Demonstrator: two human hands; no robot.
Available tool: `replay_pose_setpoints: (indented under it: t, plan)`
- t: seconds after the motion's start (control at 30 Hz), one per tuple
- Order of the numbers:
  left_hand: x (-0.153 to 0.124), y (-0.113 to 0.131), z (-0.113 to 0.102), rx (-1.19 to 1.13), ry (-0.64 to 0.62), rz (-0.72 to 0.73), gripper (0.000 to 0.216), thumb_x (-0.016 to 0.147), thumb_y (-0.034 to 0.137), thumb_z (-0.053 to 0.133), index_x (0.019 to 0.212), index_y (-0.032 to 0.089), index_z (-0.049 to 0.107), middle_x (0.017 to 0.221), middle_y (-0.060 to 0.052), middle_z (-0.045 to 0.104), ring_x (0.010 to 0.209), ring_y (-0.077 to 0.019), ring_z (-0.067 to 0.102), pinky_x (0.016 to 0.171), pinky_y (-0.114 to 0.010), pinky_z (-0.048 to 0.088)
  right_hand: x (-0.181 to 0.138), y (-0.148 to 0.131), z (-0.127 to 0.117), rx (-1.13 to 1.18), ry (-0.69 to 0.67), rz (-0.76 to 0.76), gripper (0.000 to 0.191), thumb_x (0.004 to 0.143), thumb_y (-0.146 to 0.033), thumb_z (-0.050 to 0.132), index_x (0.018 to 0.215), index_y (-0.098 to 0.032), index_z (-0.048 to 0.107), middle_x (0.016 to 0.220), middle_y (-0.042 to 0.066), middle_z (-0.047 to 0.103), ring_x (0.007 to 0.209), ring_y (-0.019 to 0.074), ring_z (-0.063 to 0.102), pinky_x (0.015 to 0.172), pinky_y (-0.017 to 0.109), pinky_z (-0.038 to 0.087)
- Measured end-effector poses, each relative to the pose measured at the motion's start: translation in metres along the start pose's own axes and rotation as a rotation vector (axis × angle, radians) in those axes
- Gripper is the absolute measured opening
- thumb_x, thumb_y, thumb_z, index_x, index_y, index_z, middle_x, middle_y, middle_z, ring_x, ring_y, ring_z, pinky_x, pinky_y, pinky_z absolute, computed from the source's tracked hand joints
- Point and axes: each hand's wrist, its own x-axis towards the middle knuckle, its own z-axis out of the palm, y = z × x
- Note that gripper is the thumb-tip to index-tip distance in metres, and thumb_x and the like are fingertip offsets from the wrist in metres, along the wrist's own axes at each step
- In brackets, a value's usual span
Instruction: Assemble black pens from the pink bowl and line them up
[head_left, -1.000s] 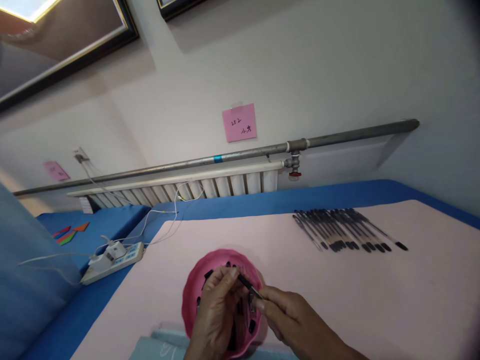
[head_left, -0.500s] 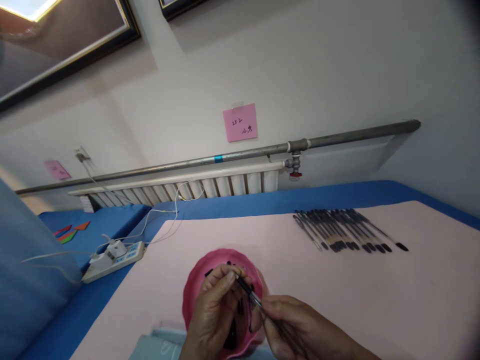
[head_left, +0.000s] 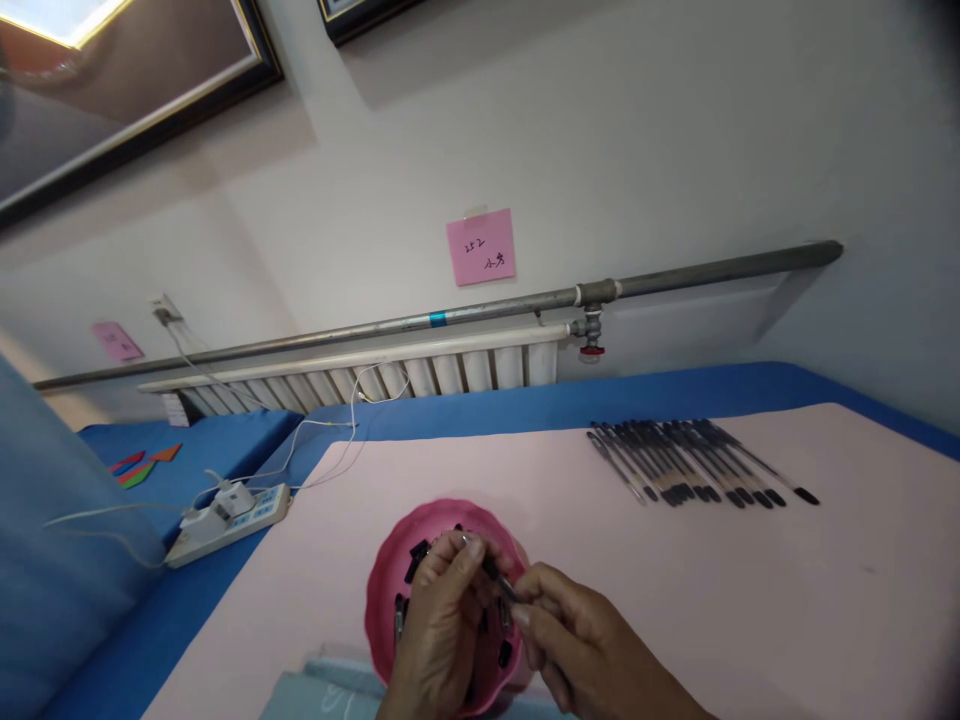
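Both my hands meet over a pink bowl (head_left: 390,580) holding several small black pen caps. My left hand (head_left: 442,630) pinches something small and dark, apparently a black cap, at its fingertips. My right hand (head_left: 577,650) is closed on a thin pen (head_left: 501,580), whose dark tip points up and left into the left fingertips. A row of several capped black pens (head_left: 690,470) lies on the pink mat (head_left: 750,600) at the far right, away from both hands.
The pink mat covers a blue table (head_left: 525,405). A white power strip (head_left: 225,520) with plugs and cables lies at the left. A light blue cloth (head_left: 322,695) is at the near edge. A radiator and pipe (head_left: 450,320) run along the wall behind.
My right hand has moved up and left, bringing the pen closer into the left fingertips; less of the pen's shaft shows between the hands. The bowl and pen row have not moved.
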Motion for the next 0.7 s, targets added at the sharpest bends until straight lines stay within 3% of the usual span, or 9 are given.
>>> replay_pose_setpoints:
  t: [0.17, 0.27, 0.37, 0.53, 0.7]
  plan:
    - [0.0008, 0.0025, -0.0022, -0.002, -0.03, -0.036, 0.006, 0.07, 0.018, 0.069, 0.072, 0.013, 0.066, 0.074, -0.005, 0.068, 0.072, -0.0142, 0.063, 0.07, -0.024, 0.049, -0.002, -0.0058, -0.0018, -0.007, -0.114, 0.104, 0.03, 0.09, -0.037, 0.029, 0.072, -0.02, 0.046, 0.044, -0.008, 0.043, 0.031, 0.0057, 0.035, 0.032, 0.016, 0.027]
    - [0.0032, 0.0038, -0.0049, -0.016, 0.009, -0.035, 0.009, 0.068, 0.018, 0.07, 0.075, 0.012, 0.067, 0.077, -0.006, 0.068, 0.072, -0.0156, 0.063, 0.07, -0.027, 0.049, -0.002, -0.0035, -0.0015, -0.075, 0.003, -0.013, 0.008, 0.082, -0.029, 0.048, 0.085, -0.021, 0.048, 0.055, -0.007, 0.048, 0.045, 0.0083, 0.046, 0.041, 0.017, 0.034]
    - [0.0042, 0.0034, -0.0065, -0.017, 0.052, -0.012, 0.01, 0.068, 0.017, 0.07, 0.075, 0.012, 0.067, 0.078, -0.006, 0.068, 0.072, -0.0162, 0.063, 0.069, -0.028, 0.049, -0.0031, -0.0021, -0.0015, -0.238, 0.143, -0.141, 0.01, 0.075, -0.021, 0.057, 0.079, -0.022, 0.048, 0.062, -0.007, 0.05, 0.058, 0.0093, 0.049, 0.052, 0.018, 0.037]
    - [0.0041, 0.0036, -0.0067, 0.007, 0.05, -0.008, 0.011, 0.068, 0.018, 0.071, 0.076, 0.012, 0.067, 0.078, -0.006, 0.067, 0.072, -0.0158, 0.062, 0.069, -0.028, 0.049, -0.0055, -0.0084, -0.0036, -0.249, 0.042, -0.076, 0.026, 0.09, -0.034, 0.035, 0.069, -0.022, 0.044, 0.051, -0.007, 0.043, 0.045, 0.009, 0.043, 0.048, 0.02, 0.036]
    - [0.0057, 0.0042, -0.0077, 0.033, 0.068, -0.003, 0.014, 0.067, 0.02, 0.072, 0.077, 0.012, 0.067, 0.077, -0.006, 0.068, 0.073, -0.0154, 0.062, 0.069, -0.026, 0.049, -0.0058, -0.0057, -0.0075, -0.408, 0.145, -0.154, 0.011, 0.082, -0.033, 0.053, 0.08, -0.023, 0.05, 0.072, -0.003, 0.055, 0.063, 0.0123, 0.05, 0.055, 0.021, 0.037]
